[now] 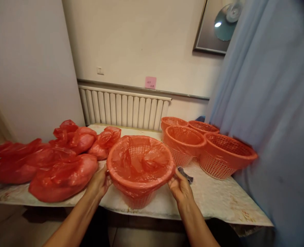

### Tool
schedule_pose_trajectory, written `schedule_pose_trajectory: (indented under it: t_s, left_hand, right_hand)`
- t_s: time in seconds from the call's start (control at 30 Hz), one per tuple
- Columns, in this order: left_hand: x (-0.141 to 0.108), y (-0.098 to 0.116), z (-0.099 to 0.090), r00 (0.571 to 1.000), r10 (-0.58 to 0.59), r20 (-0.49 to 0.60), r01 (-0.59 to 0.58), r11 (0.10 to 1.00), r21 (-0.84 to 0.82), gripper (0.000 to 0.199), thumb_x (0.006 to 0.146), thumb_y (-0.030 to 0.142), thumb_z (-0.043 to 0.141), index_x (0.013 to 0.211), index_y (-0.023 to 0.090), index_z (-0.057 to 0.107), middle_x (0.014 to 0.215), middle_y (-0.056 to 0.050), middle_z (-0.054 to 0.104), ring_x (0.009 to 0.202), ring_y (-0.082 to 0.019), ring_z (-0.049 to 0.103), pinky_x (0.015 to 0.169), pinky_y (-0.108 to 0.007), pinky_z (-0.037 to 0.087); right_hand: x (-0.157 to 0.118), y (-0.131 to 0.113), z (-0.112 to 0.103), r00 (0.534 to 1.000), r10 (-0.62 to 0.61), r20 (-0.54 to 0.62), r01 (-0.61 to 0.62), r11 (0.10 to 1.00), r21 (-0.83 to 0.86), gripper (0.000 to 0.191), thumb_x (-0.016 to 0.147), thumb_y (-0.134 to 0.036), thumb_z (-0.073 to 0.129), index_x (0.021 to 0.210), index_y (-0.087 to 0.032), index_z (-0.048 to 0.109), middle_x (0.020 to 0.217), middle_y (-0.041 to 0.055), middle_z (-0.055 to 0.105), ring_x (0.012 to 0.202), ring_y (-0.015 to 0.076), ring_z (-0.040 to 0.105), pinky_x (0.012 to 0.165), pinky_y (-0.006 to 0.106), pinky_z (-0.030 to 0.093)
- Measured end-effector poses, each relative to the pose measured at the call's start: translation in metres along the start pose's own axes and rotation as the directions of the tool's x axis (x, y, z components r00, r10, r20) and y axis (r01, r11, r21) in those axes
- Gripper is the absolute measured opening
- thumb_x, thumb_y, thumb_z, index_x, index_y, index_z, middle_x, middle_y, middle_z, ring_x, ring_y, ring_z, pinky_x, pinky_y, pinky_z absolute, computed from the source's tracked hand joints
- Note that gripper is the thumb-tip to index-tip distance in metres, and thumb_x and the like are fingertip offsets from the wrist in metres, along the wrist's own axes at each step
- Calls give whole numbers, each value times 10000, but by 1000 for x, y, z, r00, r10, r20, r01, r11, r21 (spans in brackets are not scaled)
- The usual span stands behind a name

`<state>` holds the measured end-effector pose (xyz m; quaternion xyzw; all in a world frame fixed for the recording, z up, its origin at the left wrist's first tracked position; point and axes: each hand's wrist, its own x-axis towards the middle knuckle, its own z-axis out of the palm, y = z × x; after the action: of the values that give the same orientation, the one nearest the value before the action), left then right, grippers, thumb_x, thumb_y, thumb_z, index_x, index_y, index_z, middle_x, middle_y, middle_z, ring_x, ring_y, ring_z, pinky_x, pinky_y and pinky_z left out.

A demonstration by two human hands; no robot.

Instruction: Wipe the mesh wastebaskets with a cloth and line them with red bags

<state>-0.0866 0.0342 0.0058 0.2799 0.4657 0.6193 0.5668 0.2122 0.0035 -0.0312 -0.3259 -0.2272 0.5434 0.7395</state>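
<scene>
An orange-red plastic basket (138, 202) with perforated sides is upright at the table's front edge, lined with a thin red bag (146, 164) folded over its rim. My left hand (99, 181) grips the left side of the rim, and my right hand (180, 185) grips the right side. Part of the fingers of each hand is hidden behind the basket. Several full-looking red plastic bags (64, 176) lie to the left, close to my left hand. A small dark cloth (185, 174) rests just beyond my right hand.
Several similar baskets (218, 156) are grouped at the back right of the cloth-covered table (244, 202). Behind the table are a white radiator (131, 109) and a wall with a pink note (150, 82). A blue curtain (275, 103) hangs along the right side.
</scene>
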Motion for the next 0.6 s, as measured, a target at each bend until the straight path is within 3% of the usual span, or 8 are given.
schedule_pose_trajectory:
  t_s: [0.17, 0.27, 0.37, 0.47, 0.6]
  left_hand:
    - [-55, 2, -5, 997, -55, 48, 62, 985, -158, 113, 884, 139, 569, 952, 181, 649, 790, -27, 720, 644, -122, 679, 615, -230, 573]
    - [-74, 2, -5, 988, -70, 137, 94, 979, -183, 285, 784, 57, 652, 1032, 195, 660, 858, -14, 727, 661, -107, 672, 610, -200, 563]
    - [-76, -5, -5, 976, -18, 217, 59, 982, -181, 449, 684, 43, 727, 1099, 193, 644, 907, -26, 732, 702, -125, 680, 629, -203, 555]
    - [-70, -18, -8, 975, 54, 214, -21, 988, -152, 560, 617, 102, 790, 1141, 197, 618, 959, -43, 735, 756, -157, 692, 658, -226, 548]
    - [-62, -35, -14, 983, 53, 178, -40, 996, -76, 500, 595, 194, 818, 1056, 163, 626, 915, -49, 731, 728, -154, 681, 666, -239, 537]
  right_hand:
    - [-37, 4, 3, 988, 138, 72, -149, 974, 174, 272, 704, -170, 722, 950, -271, 666, 1016, -8, 732, 1035, 157, 664, 938, 320, 537]
    - [-47, 4, 10, 981, 156, 115, -174, 971, 164, 347, 677, -116, 721, 982, -273, 671, 1046, -13, 723, 1059, 153, 653, 954, 309, 528]
    - [-50, 6, 12, 980, 167, 109, -181, 973, 141, 418, 637, -97, 746, 1017, -254, 670, 1068, -7, 716, 1005, 150, 669, 901, 271, 549]
    - [-50, 14, 2, 983, 144, 116, -152, 987, 61, 420, 608, -135, 795, 999, -231, 673, 1034, 2, 715, 913, 155, 686, 784, 245, 575]
    - [-42, 25, -19, 987, 87, 132, -73, 992, -104, 367, 617, -215, 819, 951, -216, 668, 923, 10, 719, 777, 160, 691, 699, 267, 577]
